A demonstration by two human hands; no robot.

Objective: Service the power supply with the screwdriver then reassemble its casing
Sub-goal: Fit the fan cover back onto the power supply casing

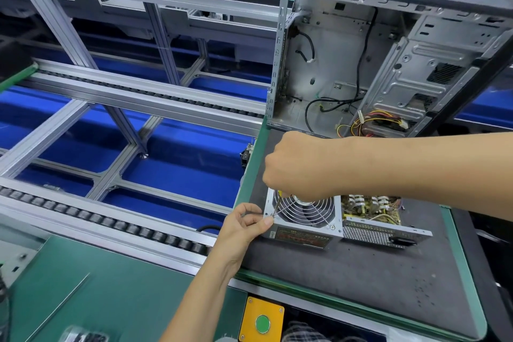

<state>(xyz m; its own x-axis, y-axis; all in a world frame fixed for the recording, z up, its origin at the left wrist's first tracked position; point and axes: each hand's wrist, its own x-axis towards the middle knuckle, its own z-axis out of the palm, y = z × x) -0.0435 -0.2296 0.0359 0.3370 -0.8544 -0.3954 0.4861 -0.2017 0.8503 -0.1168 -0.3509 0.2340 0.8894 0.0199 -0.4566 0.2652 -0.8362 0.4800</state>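
The power supply [305,230] lies on a dark mat [361,266], its silver cover with a round fan grille [308,209] facing up. To the right its circuit board [372,207] and a perforated panel [383,233] are exposed. My right hand [302,164] grips a screwdriver [277,204] from above; the yellow handle is mostly hidden, and the tip sits at the near-left corner screw of the grille. My left hand [247,226] holds the cover's left corner, thumb beside the tip.
An open computer case [388,64] with loose wires stands behind the mat. Roller conveyor rails [111,228] on an aluminium frame run to the left over a blue floor. A yellow box with a green button [262,322] sits at the bench front.
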